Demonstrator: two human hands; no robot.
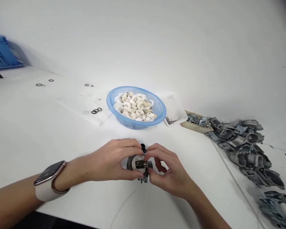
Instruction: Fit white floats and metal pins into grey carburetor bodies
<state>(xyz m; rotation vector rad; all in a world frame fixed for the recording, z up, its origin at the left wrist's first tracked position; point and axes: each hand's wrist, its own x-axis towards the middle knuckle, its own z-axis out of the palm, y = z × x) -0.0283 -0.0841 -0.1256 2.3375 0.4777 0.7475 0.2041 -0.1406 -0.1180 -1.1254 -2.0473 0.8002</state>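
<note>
Head view: metal part with white ring (134,162) on table (85,194), near blue basket (136,124) of white pieces (134,106); left hand (112,160) grip pinching its left side, right hand (169,170) grip closed on its right side, fingertips on brassy fitting (145,164)

At six o'clock, the left hand (109,160) and right hand (173,171) partly hide the metal part (139,164). At eight, the watch (49,173) display is too small to read. The left edge cuts off the blue crate (1,52) at ten; the right edge crops the lowest metal pieces (275,206) at four. The pins (171,121) at three blur together, uncountable.
</note>
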